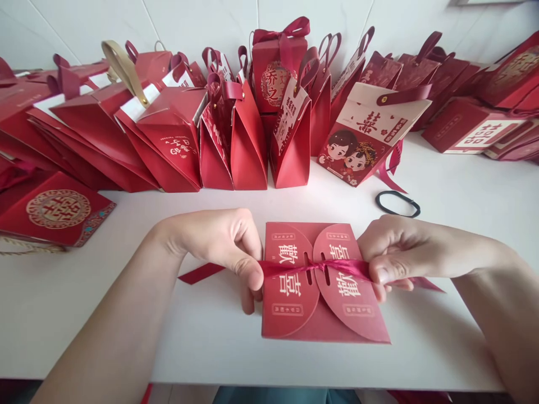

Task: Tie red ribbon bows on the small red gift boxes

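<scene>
A flat-topped red box (288, 322) with white characters and two rounded flaps lies on the white table. A dark red ribbon (337, 266) runs across its top through slots in the flaps and is crossed at the middle. My left hand (229, 247) pinches the ribbon between thumb and fingers at the box's left edge, with a loose tail behind it. At the right edge my right hand (404, 252) pinches the other side of the ribbon, its tail sticking out to the right. Both hands rest close against the box.
Red gift boxes (249, 146) with ribbon handles stand in a row along the tiled wall. A box with a cartoon couple (351, 151) leans at back right. A black elastic band (398, 203) lies behind my right hand. One red box (59, 209) lies at left.
</scene>
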The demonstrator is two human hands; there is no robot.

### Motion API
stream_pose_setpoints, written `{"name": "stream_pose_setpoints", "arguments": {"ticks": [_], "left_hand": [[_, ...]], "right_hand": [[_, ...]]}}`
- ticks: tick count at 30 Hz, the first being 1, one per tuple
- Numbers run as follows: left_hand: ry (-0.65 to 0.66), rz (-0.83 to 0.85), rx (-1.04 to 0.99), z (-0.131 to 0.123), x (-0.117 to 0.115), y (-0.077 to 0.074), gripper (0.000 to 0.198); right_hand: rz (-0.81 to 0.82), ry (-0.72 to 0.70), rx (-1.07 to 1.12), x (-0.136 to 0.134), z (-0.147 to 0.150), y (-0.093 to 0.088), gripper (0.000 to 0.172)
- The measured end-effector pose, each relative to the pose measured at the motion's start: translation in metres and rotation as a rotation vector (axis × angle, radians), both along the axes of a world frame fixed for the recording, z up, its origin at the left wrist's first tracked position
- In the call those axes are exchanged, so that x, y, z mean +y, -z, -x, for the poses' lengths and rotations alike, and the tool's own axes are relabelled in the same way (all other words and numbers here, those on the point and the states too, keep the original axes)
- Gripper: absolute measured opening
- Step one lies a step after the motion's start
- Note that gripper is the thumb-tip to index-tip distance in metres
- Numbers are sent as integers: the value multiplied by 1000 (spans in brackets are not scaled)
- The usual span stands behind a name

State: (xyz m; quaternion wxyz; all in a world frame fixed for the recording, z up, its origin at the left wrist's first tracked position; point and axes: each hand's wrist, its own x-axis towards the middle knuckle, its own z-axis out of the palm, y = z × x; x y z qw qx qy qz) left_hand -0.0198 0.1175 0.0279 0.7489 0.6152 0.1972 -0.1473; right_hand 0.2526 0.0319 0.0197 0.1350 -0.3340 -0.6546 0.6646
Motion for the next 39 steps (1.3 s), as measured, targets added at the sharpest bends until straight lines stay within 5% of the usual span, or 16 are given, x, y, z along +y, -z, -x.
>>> {"name": "stream_pose_setpoints", "arguments": {"ticks": [17, 24, 30, 35, 39], "left_hand": [[29, 29, -6, -1, 2, 6, 23], [67, 81, -105, -4, -3, 2, 30], [168, -63, -163, -12, -9, 3, 29], [116, -78, -107, -9, -8, -1, 28], [-4, -273, 37, 0, -14, -18, 31]], "right_hand": [[-34, -85, -18, 6, -13, 8, 37], [-200, 63, 154, -9, -13, -10, 26], [-394, 292, 317, -23, 11, -14, 11], [-524, 519, 311, -20, 27, -8, 12], [-617, 687, 313, -16, 37, -3, 8]]}}
